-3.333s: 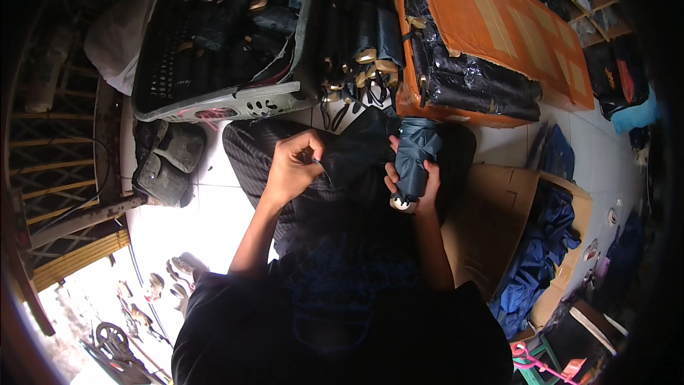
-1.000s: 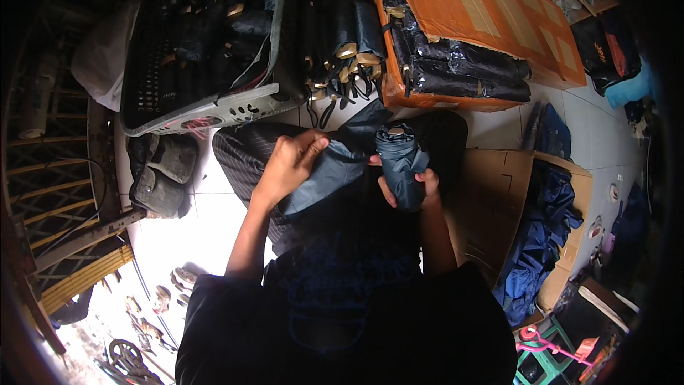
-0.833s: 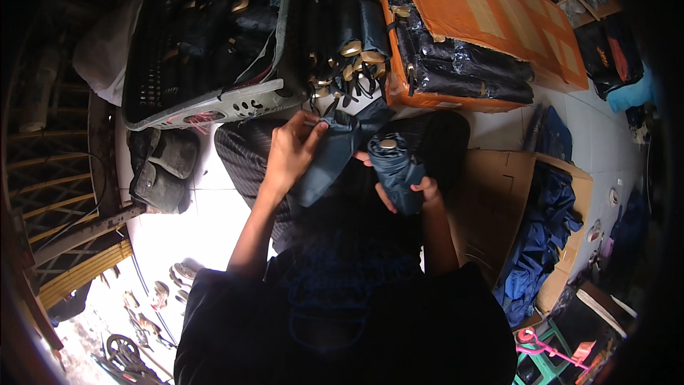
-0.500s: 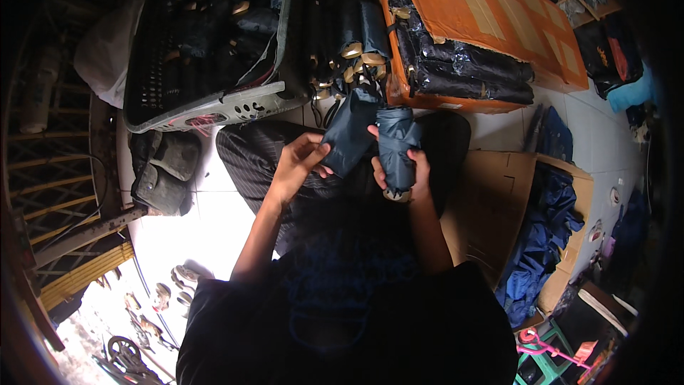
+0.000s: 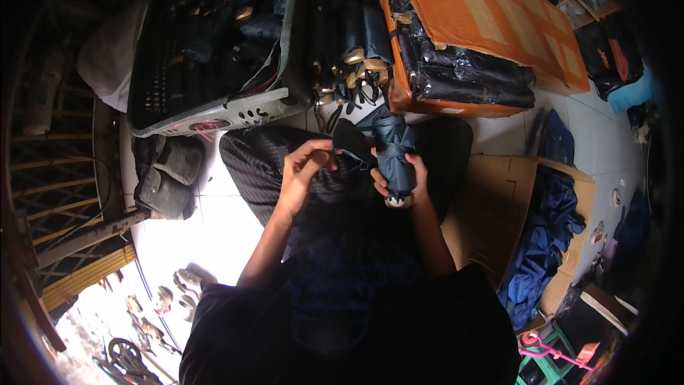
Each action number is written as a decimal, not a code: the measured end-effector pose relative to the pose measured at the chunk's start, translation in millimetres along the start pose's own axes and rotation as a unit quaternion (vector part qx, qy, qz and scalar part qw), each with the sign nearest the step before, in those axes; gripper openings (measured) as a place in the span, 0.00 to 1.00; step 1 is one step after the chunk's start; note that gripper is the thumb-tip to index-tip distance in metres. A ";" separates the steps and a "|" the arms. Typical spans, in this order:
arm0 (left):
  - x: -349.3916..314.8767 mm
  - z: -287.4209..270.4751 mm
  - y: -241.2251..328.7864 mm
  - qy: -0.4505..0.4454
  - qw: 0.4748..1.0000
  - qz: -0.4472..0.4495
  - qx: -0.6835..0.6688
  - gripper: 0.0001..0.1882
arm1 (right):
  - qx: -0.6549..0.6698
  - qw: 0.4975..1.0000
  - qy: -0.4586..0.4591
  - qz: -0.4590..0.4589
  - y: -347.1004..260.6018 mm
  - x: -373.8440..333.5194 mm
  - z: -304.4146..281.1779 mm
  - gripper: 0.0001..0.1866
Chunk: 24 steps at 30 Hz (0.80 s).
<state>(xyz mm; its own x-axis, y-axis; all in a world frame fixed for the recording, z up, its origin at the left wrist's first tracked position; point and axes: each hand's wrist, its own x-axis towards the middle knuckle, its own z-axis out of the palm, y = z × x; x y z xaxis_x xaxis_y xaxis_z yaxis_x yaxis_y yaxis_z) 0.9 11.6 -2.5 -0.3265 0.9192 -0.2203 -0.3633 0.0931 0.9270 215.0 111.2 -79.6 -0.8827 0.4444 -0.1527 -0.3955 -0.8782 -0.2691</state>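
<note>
My right hand (image 5: 419,174) is wrapped round a folded dark blue-green umbrella (image 5: 395,144), its pale handle end (image 5: 397,202) pointing toward me. To its left hangs a dark cloth sleeve (image 5: 349,137), with its open edge facing me. The curled fingers of my left hand (image 5: 305,168) pinch that edge. Sleeve and umbrella are side by side over my lap, and the umbrella lies outside the sleeve. Just beyond them, several folded umbrellas (image 5: 354,32) with tan handle ends and wrist loops lie on the floor.
A grey plastic basket (image 5: 274,102) full of dark umbrellas stands at the far left. An orange carton (image 5: 491,11) holding dark plastic-wrapped packs is at the far right. On the right lies an open brown carton (image 5: 491,203) with blue cloth. Dark grey blocky objects (image 5: 167,175) sit left of my knee.
The sleeve has turned from lying flat and lengthwise to showing its open edge, and looks shorter. My left hand has shifted slightly left. The umbrella has come slightly nearer me.
</note>
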 end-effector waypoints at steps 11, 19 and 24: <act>18.8 35.9 9.5 0.140 0.967 0.091 0.190 0.08 | 0.005 0.999 0.011 0.051 9.7 -4.8 -6.0 0.39; 25.0 34.6 7.9 0.146 0.943 0.117 0.275 0.04 | -0.040 0.998 0.003 0.039 8.2 -5.2 1.0 0.40; 32.6 35.0 20.0 0.042 0.888 0.240 0.391 0.06 | -0.118 0.992 -0.030 -0.033 -8.5 -15.1 25.6 0.45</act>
<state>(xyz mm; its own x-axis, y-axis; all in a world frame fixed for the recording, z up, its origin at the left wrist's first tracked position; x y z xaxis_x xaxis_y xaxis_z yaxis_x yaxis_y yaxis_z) 13.5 56.8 19.5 -0.3566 0.8954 0.2666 0.5410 -0.0347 0.8403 225.2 107.4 -50.7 -0.8730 0.4824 -0.0717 -0.3892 -0.7777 -0.4936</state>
